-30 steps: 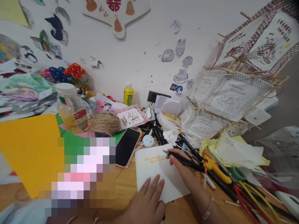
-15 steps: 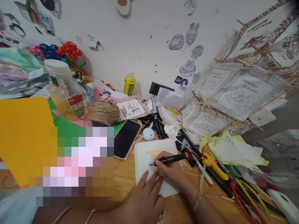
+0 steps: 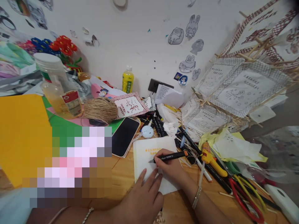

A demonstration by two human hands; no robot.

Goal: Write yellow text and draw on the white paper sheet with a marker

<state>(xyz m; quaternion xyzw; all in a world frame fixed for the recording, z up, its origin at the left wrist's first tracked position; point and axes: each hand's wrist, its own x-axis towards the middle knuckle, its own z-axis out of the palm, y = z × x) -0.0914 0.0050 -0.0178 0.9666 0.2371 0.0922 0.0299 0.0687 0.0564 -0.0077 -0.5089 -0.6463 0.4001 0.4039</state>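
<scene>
A black marker (image 3: 171, 156) with an orange end is gripped in my right hand (image 3: 171, 169), its tip at the white sheet of paper (image 3: 142, 144); I cannot tell if it touches. Orange handwritten characters (image 3: 153, 150) run across the upper part of the sheet, partly covered by my right hand. My left hand (image 3: 146, 196) lies flat over the sheet's lower left, fingers spread, holding nothing. Just beyond the sheet's upper left corner are a dark-screened phone (image 3: 126, 137) and a small light-blue round case (image 3: 147, 132).
To the right lie a yellow glue gun (image 3: 211, 161), red-handled scissors (image 3: 245, 202) and several markers. Paper panels on a stick frame (image 3: 238, 87) rise behind them. A twine ball (image 3: 101, 110), a plastic jar (image 3: 56, 81) and a yellow bottle (image 3: 128, 80) stand towards the wall.
The camera view has shifted slightly, so most things appear a little further left and higher. Both hands keep nearly the same pose, with the marker still in my right hand.
</scene>
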